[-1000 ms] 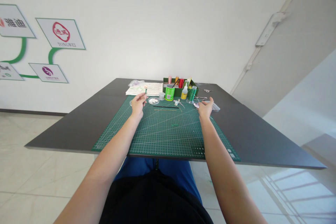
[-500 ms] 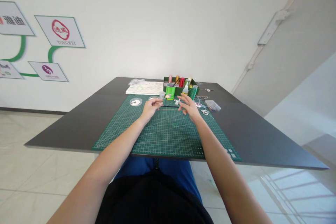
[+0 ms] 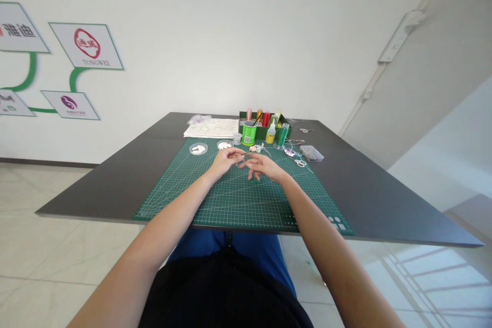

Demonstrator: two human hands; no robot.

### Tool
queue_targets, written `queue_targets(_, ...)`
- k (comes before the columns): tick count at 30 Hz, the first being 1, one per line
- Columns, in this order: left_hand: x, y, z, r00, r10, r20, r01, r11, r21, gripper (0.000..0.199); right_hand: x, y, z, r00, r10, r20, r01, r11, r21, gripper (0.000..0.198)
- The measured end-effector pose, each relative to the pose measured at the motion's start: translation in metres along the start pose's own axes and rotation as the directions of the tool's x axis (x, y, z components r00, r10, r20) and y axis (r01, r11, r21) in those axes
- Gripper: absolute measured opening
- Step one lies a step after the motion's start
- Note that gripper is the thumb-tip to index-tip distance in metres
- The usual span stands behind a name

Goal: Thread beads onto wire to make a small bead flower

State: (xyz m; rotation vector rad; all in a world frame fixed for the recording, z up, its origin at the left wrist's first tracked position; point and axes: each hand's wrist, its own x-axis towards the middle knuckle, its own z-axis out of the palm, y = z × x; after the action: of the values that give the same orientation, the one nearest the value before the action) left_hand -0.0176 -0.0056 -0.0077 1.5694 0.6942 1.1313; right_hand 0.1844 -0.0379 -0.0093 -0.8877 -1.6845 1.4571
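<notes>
My left hand (image 3: 227, 160) is closed in a pinch above the cutting mat (image 3: 230, 200), its fingertips on what looks like a thin green stem (image 3: 246, 153). At the stem's right end is a small pale flower-like cluster (image 3: 255, 148); whether it is joined to the stem or lies behind it I cannot tell. Close against the left fingertips is my right hand (image 3: 261, 166), fingers apart and bent downward, with nothing visible in them. Any fine thread between the hands is too small to make out.
Behind the hands stand a green can (image 3: 249, 134), a small grey cup (image 3: 237, 139), a glue bottle (image 3: 271, 134) and a green spool (image 3: 283, 135). Shallow dishes (image 3: 199, 149) sit at left. White scissors (image 3: 300, 163) and a clear plastic box (image 3: 312, 154) lie at right.
My right hand has moved left and down, from apart to right beside the left fingertips. The left hand has shifted slightly right. A dark, thin strip between the hands no longer shows.
</notes>
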Motion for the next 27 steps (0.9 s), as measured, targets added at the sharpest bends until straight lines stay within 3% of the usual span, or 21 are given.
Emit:
queue_targets(8, 0.001, -0.002, -0.001, 0.997, -0.065, -0.044, 0.064, 0.998, -0.027, 0.034, 0.001, 0.000, -0.009, 0.990, -0.069, -0.125, 0.070, 0.998, 0.006, 0.046)
queue_targets(15, 0.003, -0.004, -0.004, 0.985, -0.103, -0.136, 0.091, 0.991, -0.096, 0.037, -0.002, -0.004, -0.015, 0.974, -0.104, -0.201, 0.083, 0.991, -0.108, 0.040)
queue_targets(27, 0.009, 0.002, -0.022, 0.963, -0.074, -0.260, 0.024, 0.981, -0.191, 0.037, -0.004, -0.010, -0.025, 0.946, -0.117, -0.303, 0.061, 0.980, -0.188, 0.032)
